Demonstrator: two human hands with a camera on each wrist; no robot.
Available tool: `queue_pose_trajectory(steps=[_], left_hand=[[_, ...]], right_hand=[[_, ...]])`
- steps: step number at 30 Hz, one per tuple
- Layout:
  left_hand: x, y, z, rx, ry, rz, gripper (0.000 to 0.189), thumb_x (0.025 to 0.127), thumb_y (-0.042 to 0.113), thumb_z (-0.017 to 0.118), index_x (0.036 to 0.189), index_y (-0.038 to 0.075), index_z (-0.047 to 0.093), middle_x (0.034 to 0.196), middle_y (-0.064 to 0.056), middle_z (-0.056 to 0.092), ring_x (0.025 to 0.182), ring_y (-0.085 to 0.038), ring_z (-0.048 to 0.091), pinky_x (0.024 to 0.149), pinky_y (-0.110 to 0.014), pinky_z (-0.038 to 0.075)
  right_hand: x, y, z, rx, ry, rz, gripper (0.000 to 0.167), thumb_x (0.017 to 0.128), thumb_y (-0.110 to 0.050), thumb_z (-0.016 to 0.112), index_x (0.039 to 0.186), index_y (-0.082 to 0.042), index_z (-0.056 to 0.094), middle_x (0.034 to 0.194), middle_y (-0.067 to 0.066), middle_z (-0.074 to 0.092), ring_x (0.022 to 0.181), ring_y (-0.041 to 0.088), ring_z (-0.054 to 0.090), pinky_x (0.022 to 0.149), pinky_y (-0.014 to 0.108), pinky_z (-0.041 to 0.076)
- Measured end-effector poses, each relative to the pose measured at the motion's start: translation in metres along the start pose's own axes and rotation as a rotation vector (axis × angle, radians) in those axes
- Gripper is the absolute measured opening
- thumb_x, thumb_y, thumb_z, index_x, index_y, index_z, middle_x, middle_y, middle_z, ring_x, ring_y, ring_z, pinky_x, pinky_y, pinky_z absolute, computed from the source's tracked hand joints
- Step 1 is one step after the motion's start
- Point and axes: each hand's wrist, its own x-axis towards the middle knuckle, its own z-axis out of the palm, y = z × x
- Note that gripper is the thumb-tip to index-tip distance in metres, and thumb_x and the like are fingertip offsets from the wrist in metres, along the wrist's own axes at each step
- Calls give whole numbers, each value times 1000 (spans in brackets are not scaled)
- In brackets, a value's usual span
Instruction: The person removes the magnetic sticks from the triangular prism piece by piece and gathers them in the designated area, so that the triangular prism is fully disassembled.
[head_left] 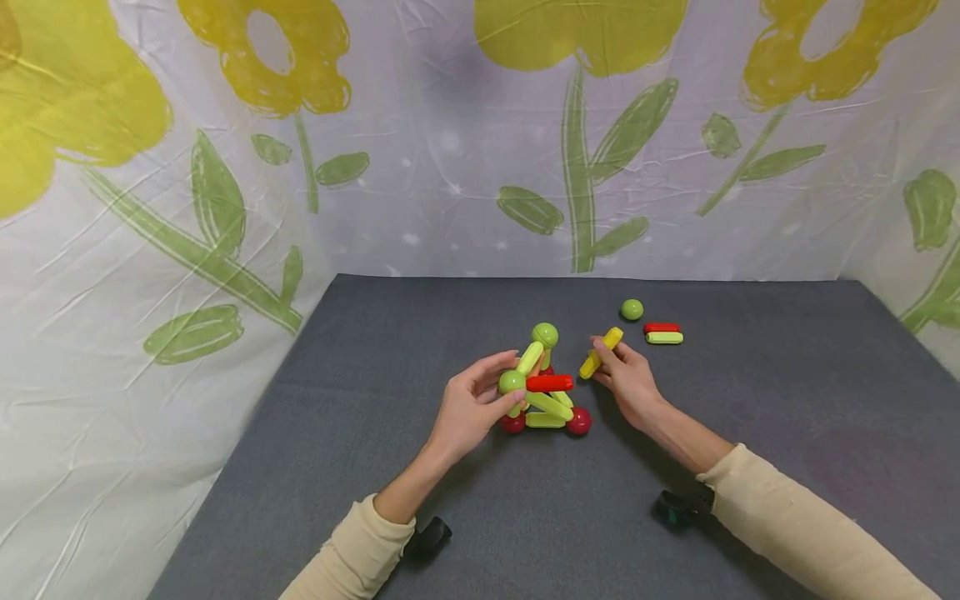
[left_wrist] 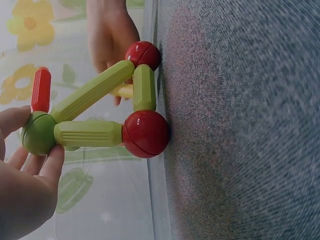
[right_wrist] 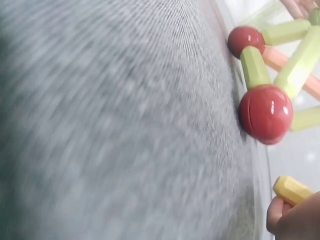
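A frame of balls and rods stands on the dark table, with red balls (left_wrist: 146,134) at its base and light green rods (left_wrist: 89,134) joining them. My left hand (head_left: 467,408) pinches the green ball (left_wrist: 39,133) at the frame's near upper corner between thumb and fingers. From that ball a red rod (head_left: 550,382) points to the right. Another green ball (head_left: 545,335) tops the frame's far side. Just right of the frame, my right hand (head_left: 628,385) holds a loose yellow rod (head_left: 602,353), tilted, between thumb and fingers; its end also shows in the right wrist view.
Behind the right hand lie a loose green ball (head_left: 632,310), a red rod (head_left: 662,327) and a light green rod (head_left: 664,338). A curtain with printed flowers (head_left: 450,167) hangs along the table's back edge.
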Motion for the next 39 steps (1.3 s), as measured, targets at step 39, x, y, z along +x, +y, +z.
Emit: queue_pose_trajectory(steps=[39], left_hand=[[3, -22, -1, -37, 2, 37, 50, 82, -2, 72, 130, 3, 56, 123, -13, 59, 114, -24, 56, 91, -32, 48]], right_hand=[[4, -23, -92, 272, 218, 157, 75, 94, -10, 60, 152, -4, 12, 111, 3, 49, 84, 6, 63, 88, 24, 49]])
